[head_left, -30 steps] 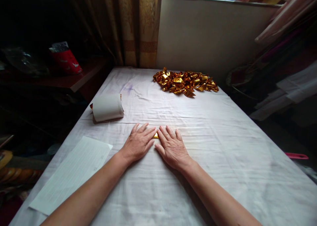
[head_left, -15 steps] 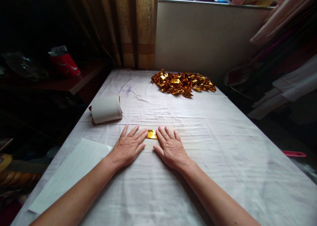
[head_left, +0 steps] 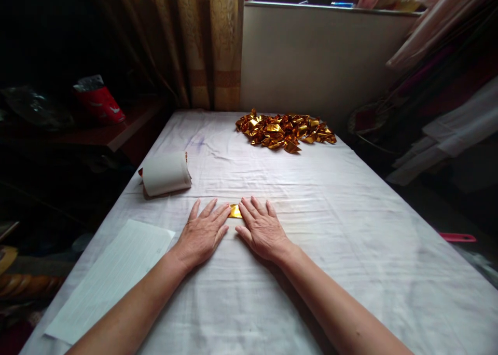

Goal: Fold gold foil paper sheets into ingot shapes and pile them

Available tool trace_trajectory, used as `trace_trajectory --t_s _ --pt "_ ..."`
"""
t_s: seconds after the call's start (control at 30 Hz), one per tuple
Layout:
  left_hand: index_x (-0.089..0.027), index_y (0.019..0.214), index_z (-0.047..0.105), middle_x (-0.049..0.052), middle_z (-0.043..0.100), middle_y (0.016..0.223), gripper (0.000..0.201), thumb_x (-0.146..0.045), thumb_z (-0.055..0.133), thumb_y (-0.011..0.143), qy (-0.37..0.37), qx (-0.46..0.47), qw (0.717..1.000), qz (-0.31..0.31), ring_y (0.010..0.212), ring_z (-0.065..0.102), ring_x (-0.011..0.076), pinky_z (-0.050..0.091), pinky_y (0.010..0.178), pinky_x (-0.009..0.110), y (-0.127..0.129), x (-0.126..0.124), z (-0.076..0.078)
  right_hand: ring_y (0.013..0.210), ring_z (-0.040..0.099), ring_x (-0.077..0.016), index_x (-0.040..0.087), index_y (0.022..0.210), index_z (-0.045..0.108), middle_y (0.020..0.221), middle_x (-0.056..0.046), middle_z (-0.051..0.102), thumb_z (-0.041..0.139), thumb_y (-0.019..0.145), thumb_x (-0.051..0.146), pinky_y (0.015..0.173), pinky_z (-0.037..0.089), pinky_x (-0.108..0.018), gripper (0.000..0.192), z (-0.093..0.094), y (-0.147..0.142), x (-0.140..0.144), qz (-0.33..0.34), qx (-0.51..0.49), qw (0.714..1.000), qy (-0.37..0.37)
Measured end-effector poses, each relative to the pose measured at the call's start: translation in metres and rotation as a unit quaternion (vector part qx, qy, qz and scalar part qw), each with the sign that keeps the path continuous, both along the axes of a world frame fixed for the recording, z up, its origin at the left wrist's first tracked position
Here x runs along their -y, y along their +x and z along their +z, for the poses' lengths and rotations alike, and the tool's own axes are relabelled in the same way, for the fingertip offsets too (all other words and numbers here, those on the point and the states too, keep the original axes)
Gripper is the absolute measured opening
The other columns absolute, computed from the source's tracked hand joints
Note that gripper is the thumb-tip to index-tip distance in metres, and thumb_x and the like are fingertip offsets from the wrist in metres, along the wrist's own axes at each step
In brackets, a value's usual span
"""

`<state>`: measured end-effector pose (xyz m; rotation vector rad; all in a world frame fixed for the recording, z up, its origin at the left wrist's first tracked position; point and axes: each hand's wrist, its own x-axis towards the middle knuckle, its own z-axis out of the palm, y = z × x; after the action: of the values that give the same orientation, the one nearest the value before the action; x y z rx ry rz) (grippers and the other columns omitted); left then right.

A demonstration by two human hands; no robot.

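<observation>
A small strip of gold foil paper (head_left: pixel 235 211) lies flat on the white cloth between my two hands. My left hand (head_left: pixel 202 233) rests palm down with its fingers spread, the index fingertip on the strip's left end. From the other side my right hand (head_left: pixel 264 229) lies flat too, its fingertips covering the strip's right end. Both ends of the strip are hidden under fingers. Beyond my left hand sits a curled stack of paper (head_left: pixel 165 174), white outside with gold-brown edges showing.
A heap of folded gold foil pieces (head_left: pixel 286 132) lies at the far end of the cloth-covered table (head_left: pixel 350 230). Lined white paper (head_left: pixel 112 277) is beside my left forearm. A red container (head_left: pixel 99 105) stands on a dark shelf at left; clothes (head_left: pixel 455 132) hang at right.
My right hand has slid slightly left along the foil strip, so less gold shows between the hands. My left hand stays in about the same place.
</observation>
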<state>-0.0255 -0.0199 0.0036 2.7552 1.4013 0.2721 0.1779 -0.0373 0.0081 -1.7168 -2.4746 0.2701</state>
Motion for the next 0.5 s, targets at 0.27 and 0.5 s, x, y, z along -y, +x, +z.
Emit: trace_trajectory --t_s 0.27,0.5 --pt "-0.025 0.138 0.050 0.007 0.055 0.142 0.044 -0.033 0.044 0.096 0.017 0.024 0.999 0.021 0.137 0.041 0.0284 0.016 0.117 0.059 0.009 0.000 -0.001 0.146 0.022 -0.0298 0.020 0.148 0.037 0.157 -0.006 0.029 0.036 0.098 0.051 0.117 0.015 -0.057 0.059 0.000 0.014 0.009 -0.018 0.015 1.000 0.000" --pt "-0.024 0.145 0.041 0.006 0.048 0.148 0.049 -0.039 0.036 0.099 -0.023 0.003 0.999 -0.040 0.142 0.035 0.0266 0.014 0.118 0.058 0.034 -0.007 0.001 0.146 0.023 -0.0287 0.021 0.150 0.034 0.156 -0.006 0.030 0.033 0.098 0.055 0.117 0.016 -0.057 0.061 0.001 0.012 0.009 -0.025 0.004 1.000 -0.001"
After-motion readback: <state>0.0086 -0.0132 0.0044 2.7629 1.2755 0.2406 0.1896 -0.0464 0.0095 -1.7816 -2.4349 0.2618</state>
